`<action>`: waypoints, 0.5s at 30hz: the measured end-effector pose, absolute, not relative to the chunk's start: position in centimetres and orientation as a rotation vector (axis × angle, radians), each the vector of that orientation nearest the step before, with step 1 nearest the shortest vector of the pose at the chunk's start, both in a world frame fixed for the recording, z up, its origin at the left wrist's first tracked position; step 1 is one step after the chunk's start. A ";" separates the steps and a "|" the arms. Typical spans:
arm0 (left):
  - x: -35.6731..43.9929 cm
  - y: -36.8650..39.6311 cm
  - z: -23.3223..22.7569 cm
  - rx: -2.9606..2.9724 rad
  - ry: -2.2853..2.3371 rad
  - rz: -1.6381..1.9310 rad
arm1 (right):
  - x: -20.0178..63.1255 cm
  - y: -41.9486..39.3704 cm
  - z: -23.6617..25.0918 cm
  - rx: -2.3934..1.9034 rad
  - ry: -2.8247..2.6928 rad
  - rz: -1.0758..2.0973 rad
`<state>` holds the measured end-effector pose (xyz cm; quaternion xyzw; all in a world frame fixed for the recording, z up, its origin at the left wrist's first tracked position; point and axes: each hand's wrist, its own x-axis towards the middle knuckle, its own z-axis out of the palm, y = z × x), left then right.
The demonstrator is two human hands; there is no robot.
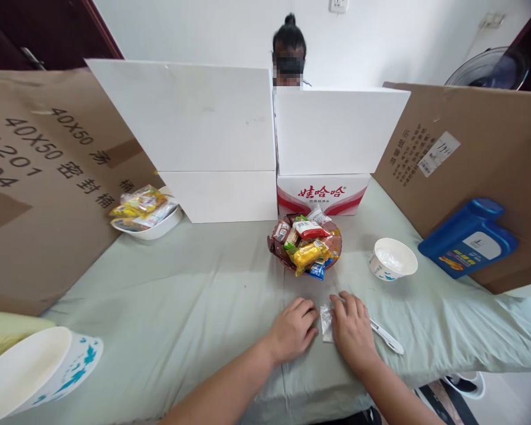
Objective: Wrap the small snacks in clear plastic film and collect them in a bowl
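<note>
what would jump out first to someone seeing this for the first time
The brown dish heaped with bright wrapped snacks at the table's centre draws the eye first, with the left hand and right hand just in front of it, pressing on a small clear packet on the pale green cloth. Next, the blue plastic jug leaning against cardboard on the right, beside a white paper bowl.

Both hands, left hand (292, 329) and right hand (353, 329), rest on a small clear packet (326, 323) before the snack plate (307, 247).
</note>
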<state>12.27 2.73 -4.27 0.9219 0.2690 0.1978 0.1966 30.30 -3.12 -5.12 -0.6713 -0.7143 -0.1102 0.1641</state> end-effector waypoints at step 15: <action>12.0 3.1 -4.5 2.494 0.805 0.603 | 32.1 -9.3 -6.8 -1.148 -2.513 -0.159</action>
